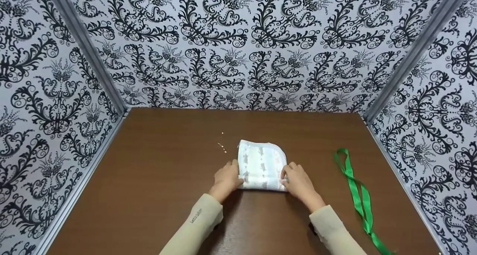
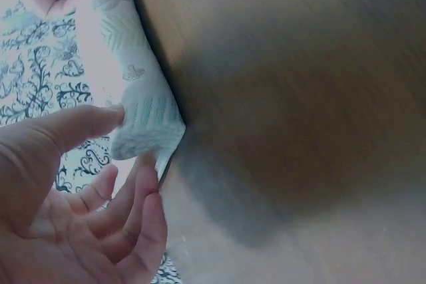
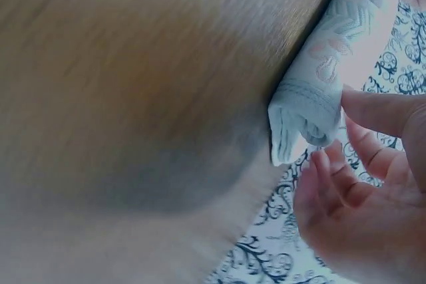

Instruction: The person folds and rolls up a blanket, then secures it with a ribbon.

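Observation:
A folded, pale quilted cloth [image 1: 261,165] with grey motifs and a rounded far right corner lies on the brown table. Its near edge is turned over into a thick roll, whose layered ends show in both wrist views. My left hand [image 1: 227,178] pinches the left end of this roll, thumb [image 2: 100,121] on top and fingertips under the side. At the opposite end, my right hand [image 1: 298,180] grips the cloth [image 3: 326,64] the same way, its thumb [image 3: 373,108] against the roll and the other fingers bent below.
To the right of the cloth, a long green ribbon [image 1: 357,195] lies twisted on the table [image 1: 167,165]. Small light specks [image 1: 222,147] dot the surface beyond my left hand. Walls with black-and-white scrollwork [image 1: 238,61] enclose the table at the back and both sides.

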Demonstrator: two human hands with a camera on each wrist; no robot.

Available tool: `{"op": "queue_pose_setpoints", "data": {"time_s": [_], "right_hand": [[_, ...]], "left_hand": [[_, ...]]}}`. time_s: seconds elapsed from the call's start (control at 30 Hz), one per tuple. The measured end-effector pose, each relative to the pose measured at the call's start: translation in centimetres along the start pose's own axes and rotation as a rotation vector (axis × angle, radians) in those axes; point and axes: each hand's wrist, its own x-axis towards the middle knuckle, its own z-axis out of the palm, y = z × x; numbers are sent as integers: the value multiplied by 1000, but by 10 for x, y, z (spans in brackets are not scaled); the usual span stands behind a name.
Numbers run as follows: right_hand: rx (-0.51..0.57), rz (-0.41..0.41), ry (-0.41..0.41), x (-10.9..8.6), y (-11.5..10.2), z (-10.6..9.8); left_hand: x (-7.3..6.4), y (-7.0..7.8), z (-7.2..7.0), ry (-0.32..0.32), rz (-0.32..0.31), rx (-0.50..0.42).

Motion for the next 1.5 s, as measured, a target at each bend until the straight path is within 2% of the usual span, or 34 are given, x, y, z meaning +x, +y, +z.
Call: {"op": "queue_pose_setpoints", "data": {"time_s": [0.1, 0.2, 0.27, 0.37, 0.47, 0.53, 0.67, 0.77, 0.93, 1.17, 1.3, 1.5], "right_hand": [[-84, -76, 80, -2, -2, 4], [-117, -113, 141, -5, -4, 7], [-132, -118, 168, -6, -5, 8], [-155, -118, 199, -7, -6, 7], [-166, -120, 212, -9, -5, 5], [-160, -123, 209, -9, -5, 4], [-123, -135, 170, -11, -5, 1], [-94, -144, 131, -12, -4, 0], [-87, -149, 89, -12, -1, 1], [-173, -156, 47, -10, 0, 6], [-187, -173, 65, -9, 0, 8], [-153, -190, 77, -7, 3, 7]], "left_hand": [[-4, 7, 5, 122, 114, 157], [-10, 11, 11, 258, 215, 279], [-12, 12, 14, 326, 257, 315], [-15, 9, 17, 376, 298, 334], [-17, 2, 17, 379, 343, 330], [-18, -3, 15, 356, 368, 310], [-18, -13, 13, 305, 390, 242], [-17, -17, 14, 289, 401, 205], [-16, -17, 17, 315, 450, 236], [-15, -14, 21, 402, 507, 289], [-12, -13, 22, 413, 514, 317], [-8, -16, 25, 384, 519, 328]]}}
